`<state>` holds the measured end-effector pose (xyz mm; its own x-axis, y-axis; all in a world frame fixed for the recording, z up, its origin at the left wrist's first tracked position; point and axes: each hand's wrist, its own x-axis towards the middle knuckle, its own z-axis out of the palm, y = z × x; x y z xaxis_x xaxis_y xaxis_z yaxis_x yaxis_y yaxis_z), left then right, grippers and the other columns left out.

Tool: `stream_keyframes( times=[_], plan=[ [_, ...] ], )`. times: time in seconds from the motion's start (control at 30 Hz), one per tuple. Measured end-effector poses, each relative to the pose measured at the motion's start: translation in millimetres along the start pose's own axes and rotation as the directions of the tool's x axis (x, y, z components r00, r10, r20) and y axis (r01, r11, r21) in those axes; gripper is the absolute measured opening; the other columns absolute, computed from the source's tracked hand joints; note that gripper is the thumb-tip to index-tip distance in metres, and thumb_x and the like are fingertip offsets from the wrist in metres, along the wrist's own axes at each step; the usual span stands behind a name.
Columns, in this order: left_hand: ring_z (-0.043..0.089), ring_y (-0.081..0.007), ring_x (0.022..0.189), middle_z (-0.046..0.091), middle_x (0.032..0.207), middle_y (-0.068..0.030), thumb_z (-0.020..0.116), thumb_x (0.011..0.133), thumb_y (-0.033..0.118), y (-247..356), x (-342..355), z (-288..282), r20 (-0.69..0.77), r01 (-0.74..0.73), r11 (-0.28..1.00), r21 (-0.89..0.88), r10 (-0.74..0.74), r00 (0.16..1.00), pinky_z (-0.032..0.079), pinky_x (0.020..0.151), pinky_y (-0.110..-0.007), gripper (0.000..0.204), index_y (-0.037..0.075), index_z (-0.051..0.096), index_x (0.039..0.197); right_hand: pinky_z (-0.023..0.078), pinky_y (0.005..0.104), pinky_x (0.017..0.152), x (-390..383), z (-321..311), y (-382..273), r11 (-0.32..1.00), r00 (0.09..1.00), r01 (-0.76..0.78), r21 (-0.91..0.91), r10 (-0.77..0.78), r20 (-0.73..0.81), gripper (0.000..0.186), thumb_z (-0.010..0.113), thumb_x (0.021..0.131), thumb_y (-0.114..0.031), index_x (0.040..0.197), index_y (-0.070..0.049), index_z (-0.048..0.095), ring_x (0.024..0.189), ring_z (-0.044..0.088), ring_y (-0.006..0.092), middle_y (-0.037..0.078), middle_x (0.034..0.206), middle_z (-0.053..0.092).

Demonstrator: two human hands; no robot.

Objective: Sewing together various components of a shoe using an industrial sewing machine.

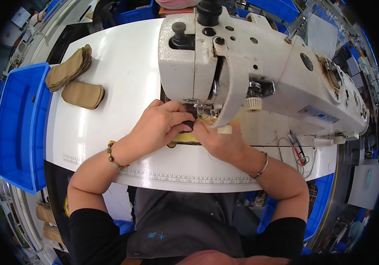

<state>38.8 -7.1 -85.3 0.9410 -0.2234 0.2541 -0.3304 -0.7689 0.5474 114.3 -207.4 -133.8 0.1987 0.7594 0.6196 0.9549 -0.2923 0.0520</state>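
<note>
My left hand (156, 126) has its fingers closed on a small dark piece (188, 125) just in front of the needle and presser foot (202, 108) of the white sewing machine (269, 57). My right hand (218, 139) pinches at the right end of the same piece, fingertips partly hidden. A yellow piece (184, 138) with a darker edge lies beneath my fingers. At the back left of the white worktop (123, 62) lie a stack of tan shaped pieces (68, 68) and another tan piece or small stack (82, 95).
A blue bin (19, 132) stands off the worktop's left edge, with more tan pieces (48, 216) below it. Red-handled snips (299, 152) and cord lie right of my right hand. Another blue bin (319, 207) sits low right, and blue bins (132, 11) stand behind.
</note>
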Motion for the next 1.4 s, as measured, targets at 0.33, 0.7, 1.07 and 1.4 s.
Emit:
stream_keyframes(
  times=[0.33,0.7,1.07,1.4],
  plan=[
    [0.064,-0.0182,0.084,0.070,0.093,-0.0014,0.075,0.081,0.019,-8,3,-8,0.080,0.026,0.999,0.025,-0.028,0.996,0.040,0.081,-0.032,0.019,0.013,0.075,0.099,0.045,0.0353,0.041,6,-27,-13,0.985,0.988,-0.069,0.155,0.047,0.146,0.014,0.065,0.069,-0.009,0.081,-0.003,0.066,0.044,0.058,0.0199,0.004,0.052,0.055],
    [0.062,-0.0147,0.083,0.064,0.088,0.0027,0.074,0.078,0.019,9,0,-7,0.002,-0.127,0.944,0.304,0.132,0.991,0.037,0.080,-0.034,0.017,0.012,0.075,0.093,0.044,0.0341,0.038,7,-32,-20,0.972,0.966,-0.099,0.212,0.043,0.253,0.013,0.064,0.069,-0.009,0.080,-0.002,0.066,0.041,0.057,0.0194,0.004,0.047,0.054],
    [0.064,-0.0184,0.085,0.069,0.092,0.0019,0.077,0.077,0.021,-10,4,6,-0.049,-0.074,0.945,0.318,0.094,0.994,0.038,0.092,-0.040,0.016,0.016,0.078,0.092,0.047,0.0348,0.042,10,-27,-13,0.995,0.964,-0.073,0.070,0.052,0.260,0.036,0.064,0.071,-0.007,0.104,0.005,0.068,0.050,0.062,0.0219,0.009,0.063,0.064],
    [0.064,-0.0220,0.089,0.072,0.089,0.0015,0.080,0.073,0.022,-17,10,3,-0.084,-0.013,0.980,0.198,0.030,0.996,0.034,0.102,-0.048,0.015,0.017,0.078,0.087,0.049,0.0354,0.045,9,-28,-13,0.991,0.962,-0.080,0.111,0.048,0.268,0.040,0.063,0.071,-0.006,0.109,0.007,0.067,0.053,0.064,0.0232,0.010,0.066,0.065]
  ],
)
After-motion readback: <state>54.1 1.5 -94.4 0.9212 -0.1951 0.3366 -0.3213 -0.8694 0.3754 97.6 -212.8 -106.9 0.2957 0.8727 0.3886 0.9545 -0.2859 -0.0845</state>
